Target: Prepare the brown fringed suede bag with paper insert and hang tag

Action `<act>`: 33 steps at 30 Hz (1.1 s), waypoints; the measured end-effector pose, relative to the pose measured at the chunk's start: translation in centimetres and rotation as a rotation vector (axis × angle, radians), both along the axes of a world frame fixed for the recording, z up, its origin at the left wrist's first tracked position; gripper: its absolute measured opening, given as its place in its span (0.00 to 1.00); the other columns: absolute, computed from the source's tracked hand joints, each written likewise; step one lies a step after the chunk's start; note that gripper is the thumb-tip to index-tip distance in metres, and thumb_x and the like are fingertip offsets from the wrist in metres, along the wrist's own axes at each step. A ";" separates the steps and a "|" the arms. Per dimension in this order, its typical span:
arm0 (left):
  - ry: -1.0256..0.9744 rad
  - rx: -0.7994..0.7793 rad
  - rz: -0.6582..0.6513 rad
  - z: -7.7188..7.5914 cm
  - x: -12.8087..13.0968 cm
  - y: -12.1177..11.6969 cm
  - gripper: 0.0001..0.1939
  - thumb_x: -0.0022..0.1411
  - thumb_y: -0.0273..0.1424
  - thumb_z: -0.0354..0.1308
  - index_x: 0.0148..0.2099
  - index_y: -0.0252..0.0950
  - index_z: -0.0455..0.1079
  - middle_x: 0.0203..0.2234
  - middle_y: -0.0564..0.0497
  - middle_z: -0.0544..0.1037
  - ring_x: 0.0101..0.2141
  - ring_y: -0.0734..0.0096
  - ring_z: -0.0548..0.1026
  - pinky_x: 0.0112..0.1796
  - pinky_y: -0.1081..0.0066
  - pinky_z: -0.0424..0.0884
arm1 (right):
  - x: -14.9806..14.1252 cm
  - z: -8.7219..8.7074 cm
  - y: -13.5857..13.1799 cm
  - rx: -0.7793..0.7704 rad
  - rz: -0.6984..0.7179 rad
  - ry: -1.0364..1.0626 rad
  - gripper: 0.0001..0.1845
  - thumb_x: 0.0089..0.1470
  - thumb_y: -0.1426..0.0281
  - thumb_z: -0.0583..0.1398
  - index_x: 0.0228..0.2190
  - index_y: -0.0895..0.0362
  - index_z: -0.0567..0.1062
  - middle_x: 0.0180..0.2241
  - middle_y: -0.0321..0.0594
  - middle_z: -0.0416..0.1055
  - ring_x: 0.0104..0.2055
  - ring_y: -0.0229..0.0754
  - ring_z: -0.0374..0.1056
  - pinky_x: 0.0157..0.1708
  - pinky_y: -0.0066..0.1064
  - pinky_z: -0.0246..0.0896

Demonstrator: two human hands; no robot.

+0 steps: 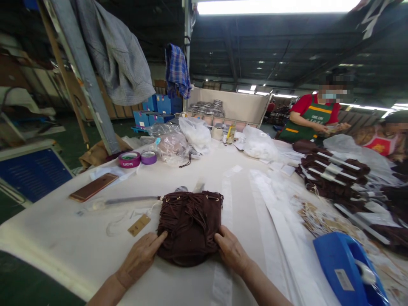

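A dark brown fringed bag (191,229) lies on the white-covered table in front of me. My left hand (143,250) grips its lower left side, thumb on top and the other fingers partly hidden. On the opposite side, my right hand (231,248) holds the edge in the same way. Metal eyelets line the bag's top, and a bit of clear plastic shows behind it. A tan hang tag (139,225) on a string rests left of the bag. The wrapped strap (127,199) stretches out leftward from the top corner.
Purple tape rolls (129,160) and a brown phone-like slab (93,187) lie at left. Plastic-wrapped goods (174,146) stand behind. At right are a blue tape dispenser (347,267), tangled tags (318,219) and stacked brown bags (334,170). A co-worker in a green apron (310,119) stands beyond.
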State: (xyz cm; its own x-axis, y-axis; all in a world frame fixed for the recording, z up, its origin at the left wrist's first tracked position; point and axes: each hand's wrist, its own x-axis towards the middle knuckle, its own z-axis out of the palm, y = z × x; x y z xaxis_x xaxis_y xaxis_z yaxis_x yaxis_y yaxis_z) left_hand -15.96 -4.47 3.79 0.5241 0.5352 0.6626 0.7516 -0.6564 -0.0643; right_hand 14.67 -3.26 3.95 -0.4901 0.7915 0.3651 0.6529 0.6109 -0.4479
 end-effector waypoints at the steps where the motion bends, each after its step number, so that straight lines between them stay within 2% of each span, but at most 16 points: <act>1: 0.003 -0.013 0.017 0.2 -0.2 -0.1 0.27 0.60 0.17 0.39 0.61 0.38 0.51 0.24 0.53 0.70 0.26 0.74 0.70 0.30 0.78 0.69 | 0.0 0.0 0.0 0.007 -0.004 -0.008 0.11 0.47 0.82 0.50 0.25 0.56 0.66 0.32 0.38 0.63 0.35 0.39 0.58 0.34 0.27 0.56; 4: 0.033 -0.021 0.097 1.7 -0.7 -0.7 0.24 0.65 0.26 0.38 0.63 0.35 0.46 0.30 0.49 0.73 0.30 0.71 0.72 0.31 0.75 0.70 | 0.0 0.1 0.1 0.026 -0.027 -0.027 0.11 0.48 0.82 0.50 0.24 0.56 0.67 0.31 0.38 0.63 0.33 0.39 0.59 0.32 0.27 0.55; 6: 0.055 0.050 0.188 3.4 -0.3 -1.2 0.28 0.65 0.37 0.41 0.63 0.29 0.45 0.37 0.41 0.73 0.37 0.61 0.72 0.35 0.67 0.70 | 0.0 0.2 0.1 0.035 -0.035 -0.036 0.11 0.48 0.82 0.50 0.24 0.56 0.67 0.30 0.39 0.63 0.33 0.39 0.59 0.31 0.27 0.55; 8: 0.081 0.106 0.213 5.3 1.3 -1.8 0.33 0.63 0.42 0.45 0.63 0.25 0.45 0.46 0.35 0.70 0.47 0.51 0.68 0.43 0.58 0.67 | -0.1 0.3 0.1 0.041 -0.027 -0.039 0.11 0.48 0.81 0.50 0.24 0.56 0.67 0.31 0.39 0.64 0.33 0.39 0.59 0.31 0.27 0.55; 9: 0.101 0.102 0.175 6.1 2.5 -2.1 0.32 0.63 0.39 0.47 0.63 0.25 0.46 0.49 0.35 0.68 0.51 0.50 0.64 0.47 0.57 0.63 | -0.1 0.4 0.1 0.044 -0.018 -0.039 0.10 0.48 0.81 0.50 0.24 0.56 0.67 0.31 0.39 0.64 0.33 0.39 0.59 0.31 0.27 0.55; 11: 0.166 0.001 0.057 7.0 5.6 -2.2 0.26 0.61 0.28 0.46 0.61 0.29 0.50 0.53 0.41 0.65 0.55 0.57 0.59 0.52 0.61 0.58 | -0.1 0.3 0.0 0.050 -0.007 -0.033 0.11 0.49 0.80 0.50 0.24 0.56 0.67 0.30 0.38 0.64 0.33 0.39 0.59 0.31 0.28 0.56; 13: 0.196 -0.040 -0.020 6.5 8.7 -1.9 0.23 0.58 0.23 0.45 0.57 0.30 0.57 0.50 0.44 0.69 0.53 0.62 0.63 0.51 0.65 0.60 | 0.0 0.1 0.0 0.049 -0.013 -0.003 0.11 0.48 0.80 0.49 0.23 0.55 0.67 0.29 0.38 0.63 0.31 0.39 0.59 0.30 0.28 0.56; 16: 0.136 0.021 0.050 3.9 11.3 -1.3 0.18 0.60 0.23 0.43 0.50 0.26 0.64 0.43 0.40 0.74 0.46 0.63 0.70 0.46 0.67 0.66 | 0.1 0.0 0.0 0.022 -0.009 0.090 0.11 0.48 0.80 0.49 0.22 0.55 0.66 0.27 0.37 0.63 0.29 0.39 0.59 0.27 0.27 0.57; 19: 0.103 0.115 0.064 1.0 11.4 -1.5 0.18 0.62 0.23 0.39 0.47 0.26 0.66 0.41 0.40 0.74 0.45 0.61 0.71 0.46 0.65 0.67 | 0.0 0.0 -0.2 0.002 0.008 0.170 0.08 0.47 0.79 0.52 0.23 0.55 0.66 0.27 0.37 0.64 0.29 0.39 0.61 0.28 0.27 0.58; 22: 0.082 0.201 0.029 -0.8 10.6 -2.2 0.18 0.62 0.21 0.38 0.45 0.26 0.68 0.41 0.41 0.75 0.46 0.61 0.70 0.47 0.63 0.68 | -0.3 -0.1 -0.3 0.004 -0.003 0.190 0.11 0.42 0.83 0.51 0.23 0.55 0.64 0.28 0.38 0.64 0.30 0.39 0.61 0.28 0.27 0.58; 24: 0.074 0.226 0.023 -1.1 10.3 -2.4 0.17 0.62 0.20 0.39 0.45 0.26 0.68 0.42 0.41 0.74 0.48 0.59 0.70 0.47 0.62 0.68 | -0.5 -0.3 -0.3 0.011 -0.002 0.188 0.13 0.39 0.85 0.50 0.22 0.55 0.63 0.28 0.38 0.64 0.30 0.39 0.61 0.29 0.26 0.58; 27: 0.076 0.227 0.017 -0.8 10.1 -2.1 0.16 0.62 0.21 0.41 0.44 0.26 0.68 0.43 0.41 0.74 0.50 0.58 0.68 0.49 0.59 0.67 | -0.3 -0.5 -0.1 0.018 -0.003 0.174 0.15 0.37 0.87 0.48 0.22 0.55 0.62 0.28 0.38 0.63 0.30 0.39 0.61 0.29 0.26 0.58; 30: 0.081 0.208 0.015 -0.4 10.0 -2.0 0.16 0.64 0.23 0.39 0.44 0.28 0.68 0.44 0.43 0.73 0.50 0.59 0.67 0.49 0.59 0.67 | 0.1 -0.2 -0.1 -0.015 0.013 0.151 0.15 0.35 0.87 0.48 0.23 0.55 0.62 0.29 0.38 0.63 0.30 0.39 0.61 0.29 0.27 0.59; 33: 0.076 0.190 0.027 -0.8 9.8 -1.9 0.18 0.64 0.21 0.37 0.45 0.29 0.68 0.45 0.44 0.73 0.51 0.61 0.67 0.50 0.61 0.65 | 0.6 0.3 -0.6 -0.024 0.038 0.164 0.15 0.35 0.86 0.49 0.24 0.55 0.61 0.31 0.39 0.63 0.33 0.39 0.61 0.32 0.27 0.59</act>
